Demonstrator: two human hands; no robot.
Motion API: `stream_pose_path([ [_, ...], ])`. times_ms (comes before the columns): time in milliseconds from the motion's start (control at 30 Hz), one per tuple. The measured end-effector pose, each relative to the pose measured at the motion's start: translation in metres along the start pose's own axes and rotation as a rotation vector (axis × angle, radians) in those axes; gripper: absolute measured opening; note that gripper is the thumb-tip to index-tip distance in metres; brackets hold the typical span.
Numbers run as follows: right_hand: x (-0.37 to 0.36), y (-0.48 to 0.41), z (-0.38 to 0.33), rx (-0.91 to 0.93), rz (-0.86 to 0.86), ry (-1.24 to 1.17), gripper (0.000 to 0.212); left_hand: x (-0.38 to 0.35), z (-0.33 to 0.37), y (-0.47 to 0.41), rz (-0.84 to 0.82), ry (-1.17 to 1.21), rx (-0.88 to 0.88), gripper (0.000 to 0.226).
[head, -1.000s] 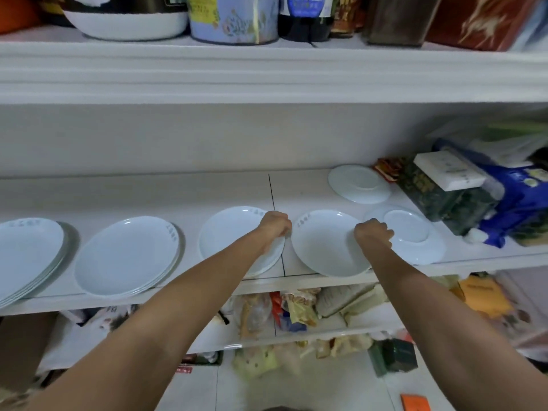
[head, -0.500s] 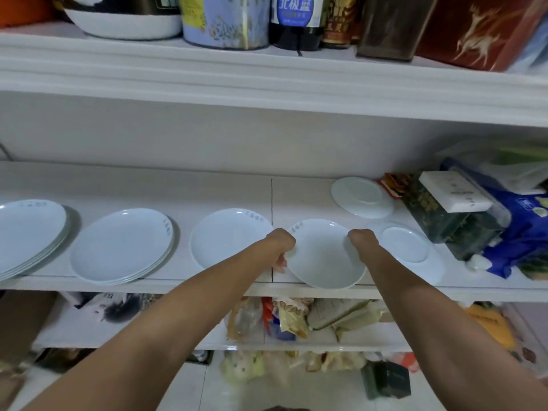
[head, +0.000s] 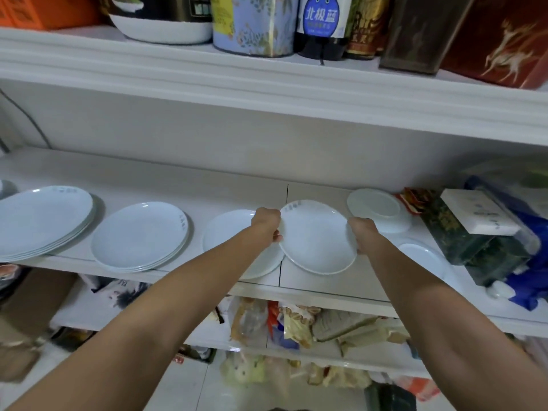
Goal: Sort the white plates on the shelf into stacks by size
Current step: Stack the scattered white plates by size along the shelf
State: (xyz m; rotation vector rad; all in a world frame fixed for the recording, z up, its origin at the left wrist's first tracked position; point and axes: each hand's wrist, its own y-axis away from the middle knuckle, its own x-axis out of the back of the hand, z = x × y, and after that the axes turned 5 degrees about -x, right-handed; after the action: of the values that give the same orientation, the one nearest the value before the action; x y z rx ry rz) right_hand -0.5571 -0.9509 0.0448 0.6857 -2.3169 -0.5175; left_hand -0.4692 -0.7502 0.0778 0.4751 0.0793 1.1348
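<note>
Home pantry, white shelf, plates, snack bags

Leftmost plate stack cut off at edge

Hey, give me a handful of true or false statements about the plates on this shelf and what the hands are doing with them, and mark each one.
1. Both hands grip one plate. True: the left hand and right hand hold opposite edges of the held plate.
2. The held plate lies flat on the shelf. False: it is tilted, its far edge raised.
3. The stack at the far left holds several plates. True.
4. The small plate at the back right is stacked on the held one. False: it sits apart, behind the right hand.
5. The upper shelf is bare. False: tins, a bottle and boxes stand there.
</note>
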Motion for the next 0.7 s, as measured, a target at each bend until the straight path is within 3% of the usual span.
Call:
stream_pose_path([
  [100,-0.03,-0.014,-0.009,0.026,-0.071,0.041,0.033,0.03,-0.001,-0.013,0.132,0.036,0.0,0.019],
  [233,-0.054,0.072,-0.031,0.076,-0.187,0.009,0.018,0.069,-0.012,-0.028,0.252,0.05,0.029,0.033],
  [367,-0.078,0.098,-0.032,0.04,-0.286,0.013,0.027,0.101,-0.027,-0.034,0.236,-0.039,0.032,0.036],
  [533,-0.095,0.106,-0.029,0.049,-0.304,0.157,0.032,0.116,-0.036,-0.035,0.294,-0.147,0.021,0.033],
  [700,-0.098,0.094,-0.025,0.028,-0.273,0.155,0.032,0.107,-0.036,-0.045,0.217,-0.196,-0.077,0.033],
])
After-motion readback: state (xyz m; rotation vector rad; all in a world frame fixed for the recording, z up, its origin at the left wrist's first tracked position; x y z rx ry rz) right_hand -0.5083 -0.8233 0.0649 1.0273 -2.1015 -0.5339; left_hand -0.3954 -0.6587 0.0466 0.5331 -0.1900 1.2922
